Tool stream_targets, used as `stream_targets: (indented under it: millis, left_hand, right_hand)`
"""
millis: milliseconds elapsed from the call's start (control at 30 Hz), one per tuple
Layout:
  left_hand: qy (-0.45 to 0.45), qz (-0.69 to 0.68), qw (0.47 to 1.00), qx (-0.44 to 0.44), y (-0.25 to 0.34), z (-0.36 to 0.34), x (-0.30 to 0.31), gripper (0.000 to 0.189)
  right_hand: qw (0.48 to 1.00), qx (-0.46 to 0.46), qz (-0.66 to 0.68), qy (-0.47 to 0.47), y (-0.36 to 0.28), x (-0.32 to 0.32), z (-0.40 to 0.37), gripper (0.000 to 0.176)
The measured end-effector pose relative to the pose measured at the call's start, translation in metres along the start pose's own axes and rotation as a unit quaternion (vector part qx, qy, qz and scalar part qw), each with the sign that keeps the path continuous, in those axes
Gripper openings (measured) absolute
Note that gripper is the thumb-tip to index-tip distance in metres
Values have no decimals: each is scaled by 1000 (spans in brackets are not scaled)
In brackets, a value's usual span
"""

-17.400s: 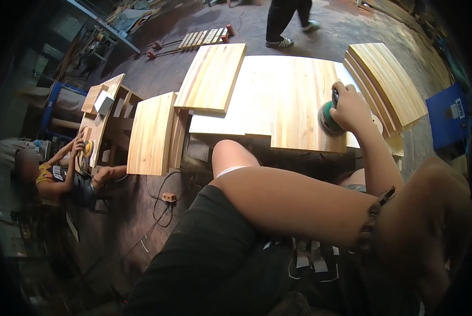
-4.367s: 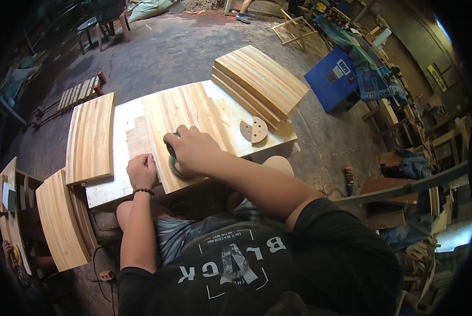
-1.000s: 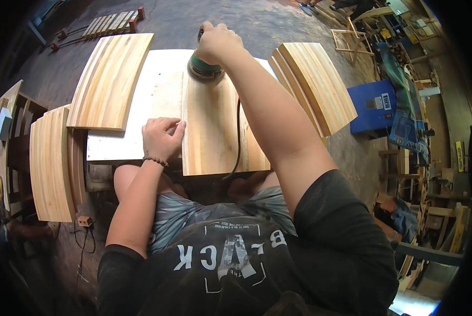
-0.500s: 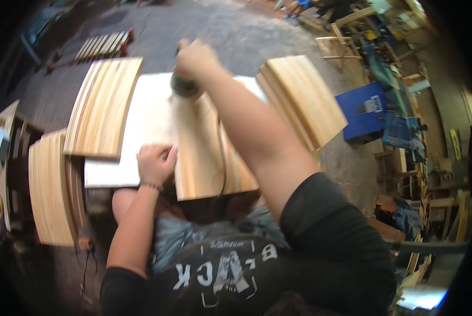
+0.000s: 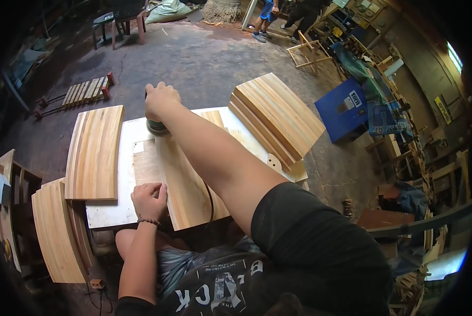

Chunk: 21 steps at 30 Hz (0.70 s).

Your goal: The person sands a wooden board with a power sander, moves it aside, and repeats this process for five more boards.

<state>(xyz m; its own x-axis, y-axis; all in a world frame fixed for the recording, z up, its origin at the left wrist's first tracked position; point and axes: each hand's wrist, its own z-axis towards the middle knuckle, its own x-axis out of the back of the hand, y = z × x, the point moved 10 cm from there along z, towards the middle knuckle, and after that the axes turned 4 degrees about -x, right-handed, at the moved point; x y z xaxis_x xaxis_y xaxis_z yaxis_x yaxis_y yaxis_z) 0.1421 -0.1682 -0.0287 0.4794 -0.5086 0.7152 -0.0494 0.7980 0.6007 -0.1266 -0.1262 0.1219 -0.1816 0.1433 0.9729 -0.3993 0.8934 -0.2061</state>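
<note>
A laminated wooden board (image 5: 186,197) lies on the white tabletop (image 5: 107,213) before me. My right hand (image 5: 162,99) reaches to its far left end, closed around the top of a power sander (image 5: 156,127) with a green band. The sander's base is over the board's far end; my hand covers its upper part. A dark cord (image 5: 210,203) runs over the board from beneath my right forearm. Beside the board's near left edge, my left hand (image 5: 149,201) has its fingers curled and its thumb against that edge. Whatever is inside those fingers is hidden.
Wooden panels are stacked at the table's right (image 5: 278,113), with another stack (image 5: 95,152) at its left and a lower stack (image 5: 57,231) beside that. A blue box (image 5: 342,108) stands on the floor at right. People's legs (image 5: 267,20) show at the back.
The view has tilted up, showing more floor at the back. My right hand and the sander have shifted left across the far end of the board. My left hand keeps to the board's edge.
</note>
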Motion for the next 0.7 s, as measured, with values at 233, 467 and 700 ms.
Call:
stream_targets:
  millis: [233,467,700]
  left_hand:
    - [-3,-2,1000,-1,1,1,1,19]
    - [14,-8,1000,6,-4,-2,1,21]
    - [57,-78,995,16,-33,-3,-5,24]
  right_hand:
    - [1000,3,-15,4,4,-3,-20,58]
    - [1000,18,7,15,12,-5,-51,56]
    - [997,64,7,37,13,-1,-96,55]
